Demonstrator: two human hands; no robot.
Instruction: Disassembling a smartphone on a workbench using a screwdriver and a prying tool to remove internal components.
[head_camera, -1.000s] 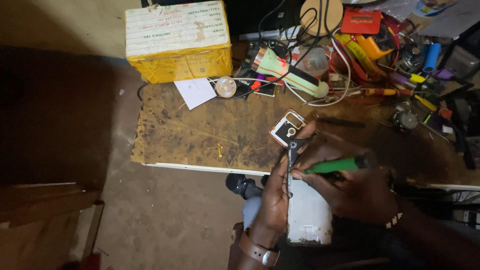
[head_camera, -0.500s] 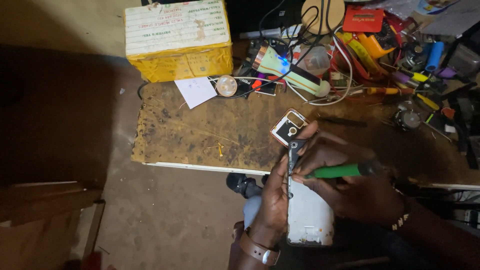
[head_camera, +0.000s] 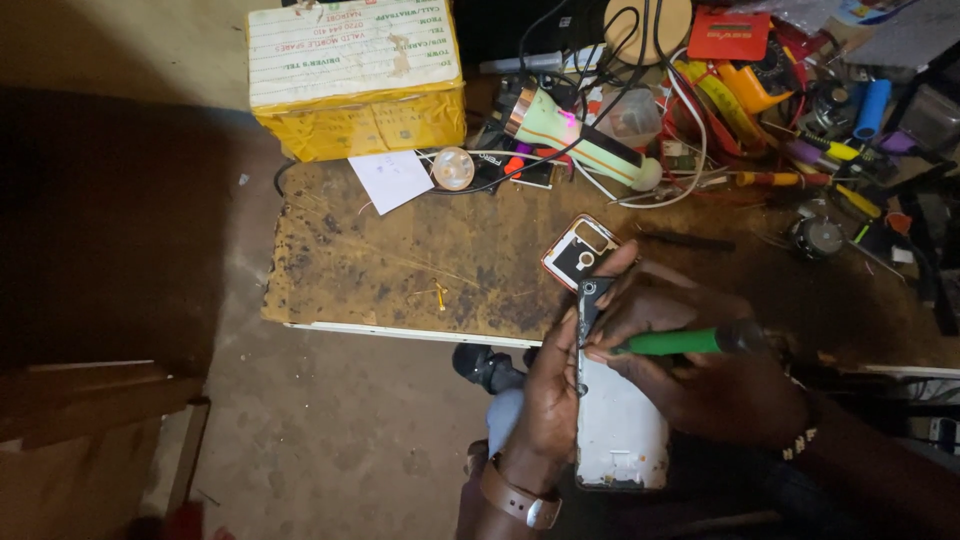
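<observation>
My left hand (head_camera: 548, 395) grips the left edge of an opened phone (head_camera: 620, 430), whose pale inner plate faces up, held over my lap at the workbench's near edge. My right hand (head_camera: 700, 360) holds a green-handled screwdriver (head_camera: 680, 343) with its tip at the phone's upper left, near the camera end. A phone back cover (head_camera: 578, 252) with an orange rim lies on the bench just beyond my fingers.
The worn wooden workbench (head_camera: 380, 270) carries a yellow taped box (head_camera: 355, 75), a white paper slip (head_camera: 392, 180), a small bulb (head_camera: 452, 168), a pale green torch (head_camera: 580, 140) and a tangle of wires and tools (head_camera: 800, 110) at the back right. Bare floor lies left.
Both hands stay on the phone; the screwdriver has shifted only slightly at the phone's top. The view has drifted a little.
</observation>
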